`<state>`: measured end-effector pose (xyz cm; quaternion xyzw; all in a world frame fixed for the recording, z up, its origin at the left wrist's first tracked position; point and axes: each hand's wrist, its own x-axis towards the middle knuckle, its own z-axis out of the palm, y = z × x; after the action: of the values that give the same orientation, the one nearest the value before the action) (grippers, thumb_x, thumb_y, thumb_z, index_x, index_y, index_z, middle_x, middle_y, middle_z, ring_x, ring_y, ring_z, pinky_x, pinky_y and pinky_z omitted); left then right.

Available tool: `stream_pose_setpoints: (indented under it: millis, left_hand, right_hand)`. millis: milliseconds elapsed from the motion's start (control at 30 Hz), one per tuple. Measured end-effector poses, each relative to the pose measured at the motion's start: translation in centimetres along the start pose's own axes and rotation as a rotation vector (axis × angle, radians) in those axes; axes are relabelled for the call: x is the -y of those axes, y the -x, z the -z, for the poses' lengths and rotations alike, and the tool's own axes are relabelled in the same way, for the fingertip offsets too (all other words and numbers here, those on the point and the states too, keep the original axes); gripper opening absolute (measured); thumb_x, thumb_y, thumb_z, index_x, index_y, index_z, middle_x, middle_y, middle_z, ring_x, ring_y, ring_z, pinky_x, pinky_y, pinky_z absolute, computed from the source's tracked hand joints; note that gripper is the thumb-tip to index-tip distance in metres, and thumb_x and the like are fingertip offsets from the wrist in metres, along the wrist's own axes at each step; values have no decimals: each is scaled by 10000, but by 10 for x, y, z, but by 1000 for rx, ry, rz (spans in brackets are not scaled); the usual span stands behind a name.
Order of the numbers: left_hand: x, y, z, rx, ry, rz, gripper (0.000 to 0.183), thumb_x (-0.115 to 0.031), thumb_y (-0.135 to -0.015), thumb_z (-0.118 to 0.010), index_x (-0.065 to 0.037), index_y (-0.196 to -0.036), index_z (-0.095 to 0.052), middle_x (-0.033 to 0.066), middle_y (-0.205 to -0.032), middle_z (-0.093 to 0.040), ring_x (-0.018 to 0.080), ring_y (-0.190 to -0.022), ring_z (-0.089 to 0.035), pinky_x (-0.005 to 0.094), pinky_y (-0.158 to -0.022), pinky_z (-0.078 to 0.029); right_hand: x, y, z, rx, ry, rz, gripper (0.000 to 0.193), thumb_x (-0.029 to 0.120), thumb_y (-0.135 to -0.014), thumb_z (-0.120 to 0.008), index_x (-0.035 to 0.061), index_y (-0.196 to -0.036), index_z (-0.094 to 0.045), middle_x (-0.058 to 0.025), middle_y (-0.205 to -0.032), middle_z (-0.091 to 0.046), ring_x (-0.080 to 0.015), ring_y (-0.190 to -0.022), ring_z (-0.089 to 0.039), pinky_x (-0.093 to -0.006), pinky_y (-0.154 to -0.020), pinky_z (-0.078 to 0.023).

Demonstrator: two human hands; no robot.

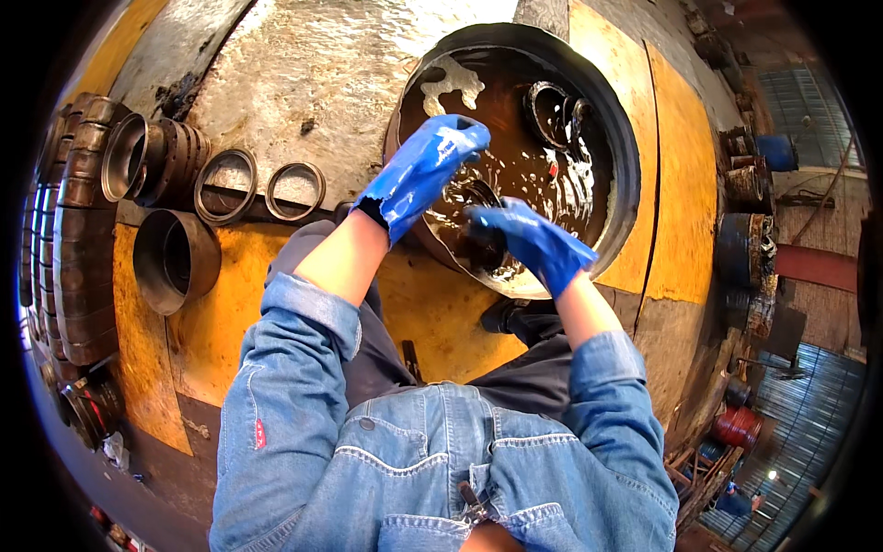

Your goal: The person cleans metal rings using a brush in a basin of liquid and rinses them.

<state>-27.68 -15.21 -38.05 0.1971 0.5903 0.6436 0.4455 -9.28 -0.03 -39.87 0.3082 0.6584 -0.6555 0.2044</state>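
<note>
Both my hands wear shiny blue rubber gloves over a wide round tub (627,175) of brown, oily liquid. My left hand (428,170) hangs above the tub's left part with its fingers curled closed; what is in them, if anything, is hidden. Lower in the tub, the fingers of my right hand (538,241) close on the edge of a dark, wet round metal part (476,195), partly sunk in the liquid. Farther back, a dark metal ring (544,115) pokes out of the liquid by the tub's right wall. Pale foam (451,85) floats at the far left.
Left of the tub lie two thin metal rings (295,191), a wide metal cylinder (177,261) and a row of ribbed metal rings (175,161). Stacked dark metal parts (85,267) line the far left. Drums (740,250) stand at the right. My knees flank the tub's near side.
</note>
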Motion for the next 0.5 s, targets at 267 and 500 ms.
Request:
stream_pose_setpoints:
  millis: [267,500]
  left_hand:
    - [-2,4,6,-31,43,-16,517,-401,-1007,-680,-18,-1351,-633,124,-1271,-713,209,-1185,-645,364,-1022,-477]
    - [-3,3,-10,-83,55,-77,506,-394,-970,-634,45,-1213,-693,116,-1101,-732,193,-1029,-656,323,-936,-493]
  right_hand:
    - [4,8,-15,-35,-10,163,412,314,-1008,-719,-24,-1244,-702,-92,-1093,-760,-164,-1050,-694,-310,-989,-509]
    - [0,0,5,-26,199,-42,435,316,-966,-756,-30,-1226,-713,-106,-1087,-755,-203,-1026,-697,-276,-962,-503]
